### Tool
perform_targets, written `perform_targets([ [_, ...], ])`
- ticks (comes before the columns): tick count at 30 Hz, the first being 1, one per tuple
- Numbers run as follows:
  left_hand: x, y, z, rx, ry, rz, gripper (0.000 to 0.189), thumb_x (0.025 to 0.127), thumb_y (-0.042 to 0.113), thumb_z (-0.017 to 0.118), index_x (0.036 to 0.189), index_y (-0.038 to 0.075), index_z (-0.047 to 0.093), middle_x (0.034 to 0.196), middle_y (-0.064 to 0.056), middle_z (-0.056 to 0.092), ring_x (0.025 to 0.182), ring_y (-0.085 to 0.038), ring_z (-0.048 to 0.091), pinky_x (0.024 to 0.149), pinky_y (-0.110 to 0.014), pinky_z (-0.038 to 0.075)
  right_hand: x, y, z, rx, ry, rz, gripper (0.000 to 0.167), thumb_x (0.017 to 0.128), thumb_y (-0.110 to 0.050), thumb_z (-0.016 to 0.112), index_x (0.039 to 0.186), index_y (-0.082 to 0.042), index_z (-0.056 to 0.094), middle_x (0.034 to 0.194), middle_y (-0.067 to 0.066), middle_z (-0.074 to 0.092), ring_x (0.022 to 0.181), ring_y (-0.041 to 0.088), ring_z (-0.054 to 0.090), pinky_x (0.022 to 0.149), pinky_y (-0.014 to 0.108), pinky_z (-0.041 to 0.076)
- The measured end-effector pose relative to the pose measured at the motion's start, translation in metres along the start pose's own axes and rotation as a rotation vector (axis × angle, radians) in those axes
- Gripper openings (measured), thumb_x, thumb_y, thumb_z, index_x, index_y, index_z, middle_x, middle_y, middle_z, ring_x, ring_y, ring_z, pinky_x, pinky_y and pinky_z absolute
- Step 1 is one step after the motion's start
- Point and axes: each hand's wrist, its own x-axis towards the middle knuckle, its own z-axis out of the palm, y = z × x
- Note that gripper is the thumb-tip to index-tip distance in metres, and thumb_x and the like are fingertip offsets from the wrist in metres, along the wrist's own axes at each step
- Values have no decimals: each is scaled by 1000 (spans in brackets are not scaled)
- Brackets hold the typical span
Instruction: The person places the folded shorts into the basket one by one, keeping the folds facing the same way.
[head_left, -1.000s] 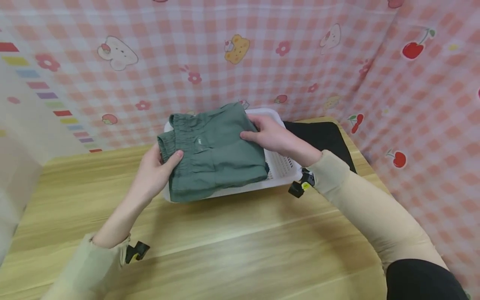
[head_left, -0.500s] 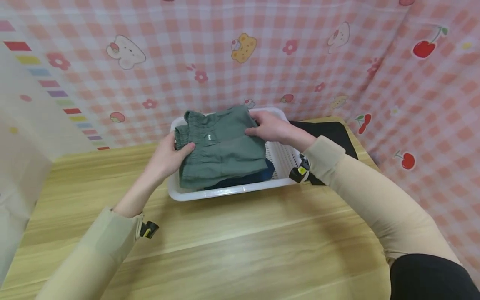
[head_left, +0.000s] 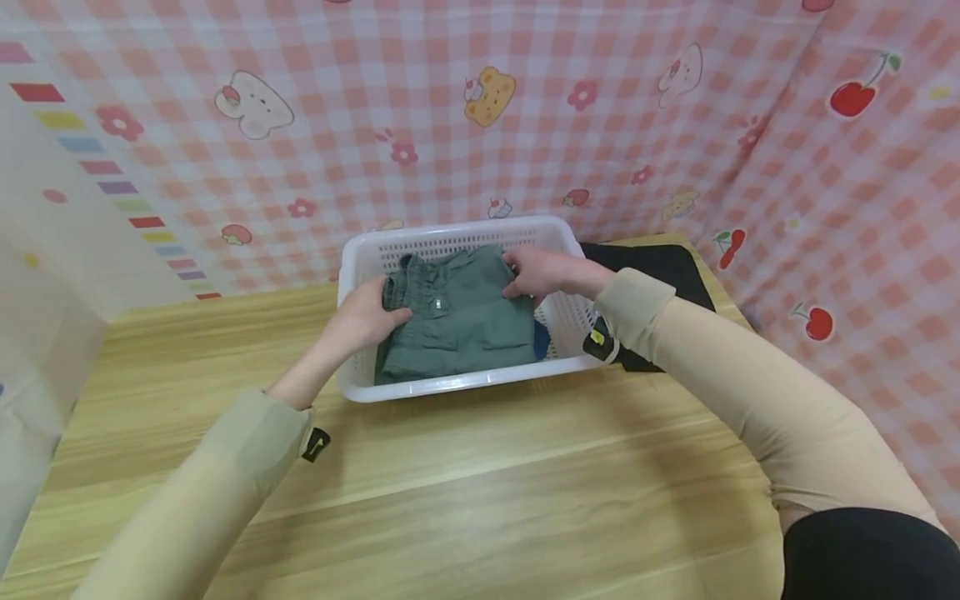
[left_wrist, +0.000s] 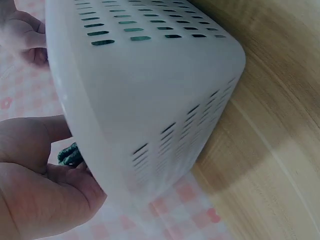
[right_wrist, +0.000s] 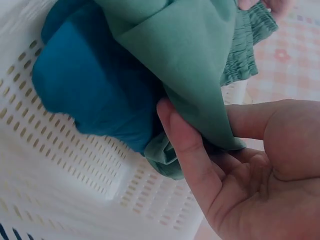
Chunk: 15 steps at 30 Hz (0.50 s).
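Folded green shorts with a gathered elastic waistband lie inside the white plastic basket. My left hand grips the waistband end at the basket's left side; in the left wrist view the basket wall hides most of the cloth. At the far right edge of the shorts, my right hand pinches the fabric between thumb and fingers, plainly seen in the right wrist view. Beneath the green shorts lies a blue piece of cloth, its kind hidden by the folds.
The basket stands on a wood-grain table near the back edge. A flat black item lies to its right, partly under my forearm. A pink checked curtain hangs behind and at the right.
Both hands have lowered the green shorts from above the basket rim down into it, shifting them slightly right. More of the basket's back wall shows now.
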Motion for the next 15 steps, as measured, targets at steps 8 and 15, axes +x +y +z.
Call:
perform_targets([
  [8,-2,6,2,81,17,-10,76,104,25,64,157,-16,28,157,-39,43,145,-53,48,119,-62,45,0,0,-1,-112,40,-8,46,102,-10,67,141,6,51,139,28,59,117,39,68,74,34,67],
  [15,-6,1,5,76,51,29,90,98,27,74,161,-12,24,160,-37,41,150,-50,43,123,-61,40,-10,-6,6,-146,100,8,88,95,-18,78,159,6,23,148,30,52,116,39,69,75,35,66],
])
